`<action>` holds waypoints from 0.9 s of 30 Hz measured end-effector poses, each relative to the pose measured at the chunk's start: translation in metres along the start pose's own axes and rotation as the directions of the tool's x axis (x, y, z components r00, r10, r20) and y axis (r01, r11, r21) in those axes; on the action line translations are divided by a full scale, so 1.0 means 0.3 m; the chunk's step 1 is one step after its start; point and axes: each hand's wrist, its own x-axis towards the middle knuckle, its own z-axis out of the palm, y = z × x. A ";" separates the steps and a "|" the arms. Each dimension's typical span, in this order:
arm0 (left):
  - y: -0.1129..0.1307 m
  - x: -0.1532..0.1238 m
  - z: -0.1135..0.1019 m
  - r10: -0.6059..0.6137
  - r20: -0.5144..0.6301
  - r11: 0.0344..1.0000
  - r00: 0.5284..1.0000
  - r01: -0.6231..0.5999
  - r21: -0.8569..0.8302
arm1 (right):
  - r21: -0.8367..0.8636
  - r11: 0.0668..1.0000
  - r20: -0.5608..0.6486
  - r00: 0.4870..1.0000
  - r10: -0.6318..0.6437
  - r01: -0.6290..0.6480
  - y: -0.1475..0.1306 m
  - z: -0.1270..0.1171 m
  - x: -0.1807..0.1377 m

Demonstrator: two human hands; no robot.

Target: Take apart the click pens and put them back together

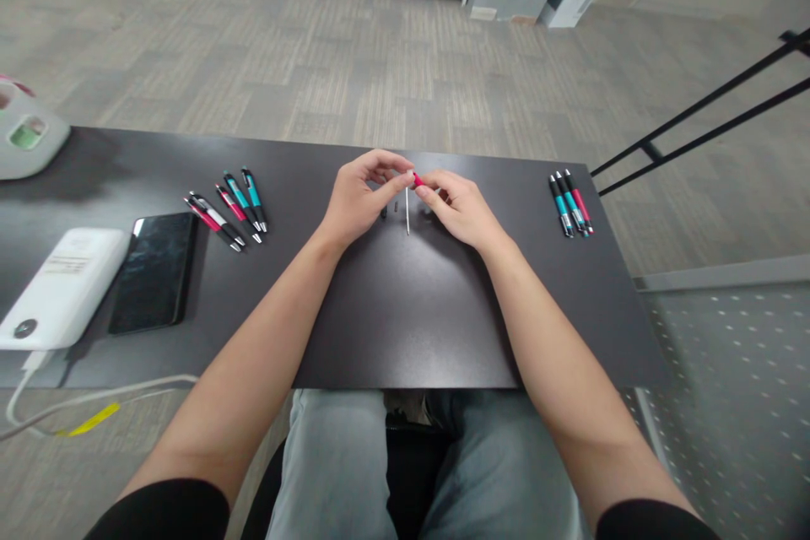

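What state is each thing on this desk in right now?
left hand, shut on red pen part
right hand, shut on red pen part
red pen part, pinched between both hands
refill, out, lying loose
left pens, assembled, lying flat
right pens, assembled, side by side
phone, screen dark
power bank, cable plugged in

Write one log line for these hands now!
left hand: pinches red pen part | right hand: pinches same part | ink refill: on table | five pens left | three pens right

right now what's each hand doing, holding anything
left hand: closed, pinching the pink pen part
right hand: closed, pinching the same part from the other end
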 end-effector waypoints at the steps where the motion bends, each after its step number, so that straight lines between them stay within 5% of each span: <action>1: 0.002 0.000 -0.001 -0.004 0.006 1.000 1.000 0.004 0.004 | -0.008 1.000 0.002 1.000 0.002 -0.002 0.000 0.001 0.000; 7: -0.013 -0.002 -0.007 -0.061 0.055 0.998 0.997 0.061 0.013 | 0.019 1.000 -0.005 1.000 0.019 -0.019 0.005 0.011 -0.003; 10: -0.014 -0.010 -0.012 -0.059 -0.001 0.977 0.998 0.058 0.204 | 0.044 0.999 -0.032 0.999 0.030 -0.029 0.008 0.011 -0.003; 14: 0.014 -0.036 -0.007 -0.119 0.032 0.788 0.992 0.074 0.612 | 0.060 0.998 -0.106 0.994 0.035 -0.029 0.016 0.009 0.000; 17: 0.051 -0.055 0.010 -0.213 0.088 0.664 0.973 0.078 0.744 | 0.068 0.997 -0.138 0.990 0.034 -0.025 0.022 0.008 0.003; 21: 0.111 -0.068 0.041 -0.273 0.137 0.602 0.952 0.058 0.796 | 0.068 0.997 -0.171 0.984 0.041 -0.029 0.019 0.002 0.005; 27: 0.189 -0.071 0.065 -0.303 0.386 0.666 0.871 -0.096 0.740 | 0.055 0.996 -0.319 0.944 0.089 -0.076 0.032 -0.021 0.007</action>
